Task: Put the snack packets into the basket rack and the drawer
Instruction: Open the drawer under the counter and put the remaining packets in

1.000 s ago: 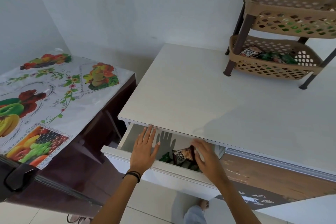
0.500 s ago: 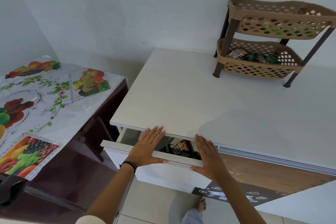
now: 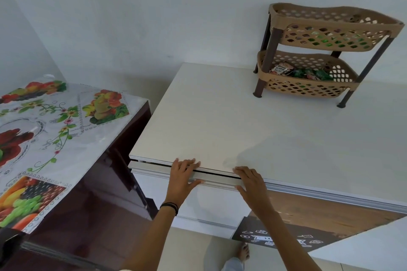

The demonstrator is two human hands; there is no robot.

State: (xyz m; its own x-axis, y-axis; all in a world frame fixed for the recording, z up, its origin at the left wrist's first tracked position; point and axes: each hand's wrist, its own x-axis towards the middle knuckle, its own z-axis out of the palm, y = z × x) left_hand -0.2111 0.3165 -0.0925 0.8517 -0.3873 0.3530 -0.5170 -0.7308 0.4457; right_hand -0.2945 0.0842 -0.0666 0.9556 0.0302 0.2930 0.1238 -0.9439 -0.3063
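Observation:
The white drawer (image 3: 211, 204) under the cabinet top is pushed in almost flush, and its contents are hidden. My left hand (image 3: 182, 179) lies flat on the drawer's top rail, fingers spread. My right hand (image 3: 251, 182) presses the same rail a little to the right, fingers together. Neither hand holds anything. At the back right stands the tan two-tier basket rack (image 3: 308, 90). Snack packets (image 3: 301, 72) lie in its lower basket, and more show through the holes of the upper basket.
The white cabinet top (image 3: 220, 121) stretches between my hands and the rack. To the left stands a dark table under a fruit-print cloth (image 3: 50, 130). A brown panel with a dark sticker (image 3: 308, 222) sits right of the drawer. My foot (image 3: 243, 253) is on the tiled floor.
The drawer has slid from open, with packets showing inside, to nearly shut. Both hands moved forward with its front rail.

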